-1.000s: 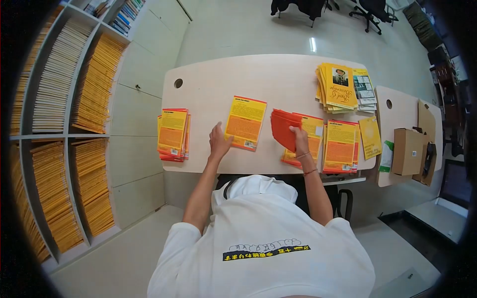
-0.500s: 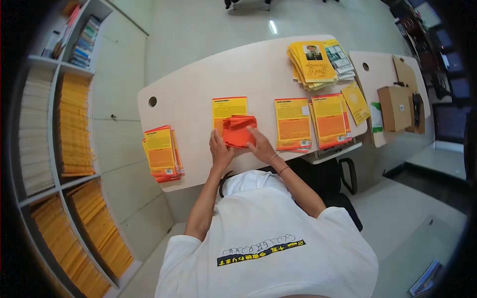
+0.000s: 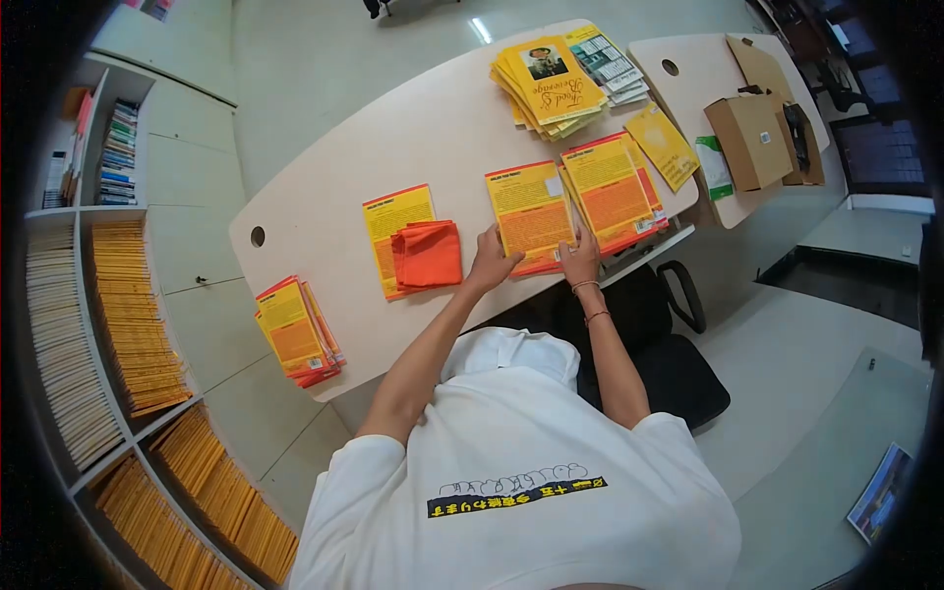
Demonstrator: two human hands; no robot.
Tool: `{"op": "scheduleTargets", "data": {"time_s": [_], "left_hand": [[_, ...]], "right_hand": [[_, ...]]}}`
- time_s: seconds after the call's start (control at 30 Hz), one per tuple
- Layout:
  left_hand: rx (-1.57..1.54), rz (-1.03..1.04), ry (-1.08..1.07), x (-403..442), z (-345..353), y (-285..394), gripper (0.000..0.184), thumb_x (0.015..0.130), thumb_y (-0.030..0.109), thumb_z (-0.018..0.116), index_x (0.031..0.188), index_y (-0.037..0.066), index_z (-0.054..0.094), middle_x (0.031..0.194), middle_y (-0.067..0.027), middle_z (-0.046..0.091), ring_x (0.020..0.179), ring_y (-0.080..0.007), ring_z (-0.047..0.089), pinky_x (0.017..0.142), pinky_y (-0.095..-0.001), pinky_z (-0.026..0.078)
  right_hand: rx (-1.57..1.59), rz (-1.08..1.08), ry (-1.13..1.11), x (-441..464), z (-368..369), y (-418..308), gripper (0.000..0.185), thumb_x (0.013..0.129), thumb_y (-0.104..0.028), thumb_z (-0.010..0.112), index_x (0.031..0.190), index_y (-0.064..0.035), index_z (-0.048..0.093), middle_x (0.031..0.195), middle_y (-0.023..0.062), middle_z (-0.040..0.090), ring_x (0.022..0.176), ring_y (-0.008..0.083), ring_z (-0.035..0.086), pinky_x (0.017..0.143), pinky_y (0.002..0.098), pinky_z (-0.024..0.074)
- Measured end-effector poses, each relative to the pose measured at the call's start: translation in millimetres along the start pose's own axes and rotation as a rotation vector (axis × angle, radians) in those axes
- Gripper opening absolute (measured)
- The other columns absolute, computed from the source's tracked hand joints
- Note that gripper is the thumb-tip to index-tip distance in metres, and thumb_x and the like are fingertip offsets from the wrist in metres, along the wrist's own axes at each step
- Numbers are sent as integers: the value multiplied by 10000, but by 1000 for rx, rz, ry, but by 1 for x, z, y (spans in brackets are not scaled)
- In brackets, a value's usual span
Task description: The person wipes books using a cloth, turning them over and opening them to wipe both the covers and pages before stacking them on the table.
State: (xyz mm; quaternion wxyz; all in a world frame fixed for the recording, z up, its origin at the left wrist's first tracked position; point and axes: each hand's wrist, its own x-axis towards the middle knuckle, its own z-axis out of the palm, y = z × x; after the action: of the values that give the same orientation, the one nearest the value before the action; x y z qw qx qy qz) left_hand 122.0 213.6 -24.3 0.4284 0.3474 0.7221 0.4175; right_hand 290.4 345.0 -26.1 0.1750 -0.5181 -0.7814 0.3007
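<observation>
My left hand [image 3: 494,260] is at the lower left edge of a yellow-and-orange book [image 3: 529,211], its thumb over the cover. At the lower right corner of the same book, my right hand [image 3: 580,258] grips with thumb on top and fingers along the side. The book lies back cover up, near other red-edged copies. To the left, a folded orange-red cloth [image 3: 429,256] rests partly over another such book [image 3: 396,211], with neither hand on it. A stack of similar books [image 3: 602,192] sits just right of my right hand.
A small pile of books [image 3: 298,329] stands at the table's left end. Yellow "Food & Beverage" books [image 3: 551,88] are stacked at the far side. On the adjoining table [image 3: 649,49] is a cardboard box [image 3: 747,143]. A black chair [image 3: 678,379] stands at the near edge.
Both hands have left the orange-red cloth and moved right to the middle book, taking hold of its lower edges. The cloth now lies flatter on the left book. The view has shifted.
</observation>
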Motion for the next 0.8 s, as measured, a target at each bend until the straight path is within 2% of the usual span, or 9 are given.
{"op": "scheduleTargets", "data": {"time_s": [0.07,0.1,0.27,0.4,0.47,0.57,0.6,0.73,0.8], "left_hand": [[-106,-169,17,9,3,2,567,841,169,656,1296,-54,403,1299,-263,448,1211,-327,466,983,-395,413],[-102,-166,18,8,1,6,567,841,169,656,1296,-54,403,1299,-263,448,1211,-327,466,983,-395,413],[-382,-400,-21,-10,-35,19,627,858,294,682,1295,-59,403,1293,-276,450,1210,-330,471,988,-403,405],[-489,-382,-34,-15,-42,7,708,863,468,657,1314,-20,414,1272,-210,506,1173,-302,503,973,-403,415],[-626,-306,-43,-23,-43,20,716,858,496,650,1318,-2,420,1257,-188,520,1153,-289,514,959,-393,424],[-1007,-59,-104,-31,-41,47,742,844,580,628,1328,51,438,1211,-121,563,1094,-248,547,916,-362,453],[-1007,-58,-95,-31,-41,46,742,844,580,628,1328,51,438,1211,-121,563,1094,-248,547,916,-362,453],[-1277,198,-375,-21,-46,43,705,912,568,506,1440,121,367,1405,-123,463,1196,-295,517,996,-403,451],[-1204,9,-341,-30,-62,94,678,845,600,608,1315,125,491,1145,-76,578,1009,-198,554,859,-360,479]], "right_hand": [[-29,51,-47,2,-4,-6,464,768,-67,633,1211,31,535,1036,157,629,881,267,608,781,331,495],[-25,50,-44,4,-7,-8,464,768,-67,633,1211,31,535,1036,157,629,881,267,608,781,331,495],[318,272,-375,14,-18,-31,365,773,-24,629,1130,17,564,924,92,620,780,161,568,728,256,476],[857,170,-542,14,-30,-67,286,786,5,622,1069,-11,580,856,41,587,746,99,525,713,209,444],[912,-6,-597,10,-44,-98,232,793,13,624,1016,-41,589,853,24,574,752,103,519,715,210,436],[901,-152,-753,5,-68,-144,233,791,-6,646,1013,-51,591,873,17,580,759,99,518,713,199,425],[903,-155,-761,5,-71,-152,233,791,-6,646,1013,-51,591,873,17,580,759,99,518,713,199,425],[771,-519,-721,8,-79,-177,297,806,-24,660,1096,-48,599,882,13,589,719,100,496,682,196,413],[793,-476,-763,8,-95,-194,328,815,-28,657,1136,-49,591,874,14,587,706,97,486,668,194,408]]}}
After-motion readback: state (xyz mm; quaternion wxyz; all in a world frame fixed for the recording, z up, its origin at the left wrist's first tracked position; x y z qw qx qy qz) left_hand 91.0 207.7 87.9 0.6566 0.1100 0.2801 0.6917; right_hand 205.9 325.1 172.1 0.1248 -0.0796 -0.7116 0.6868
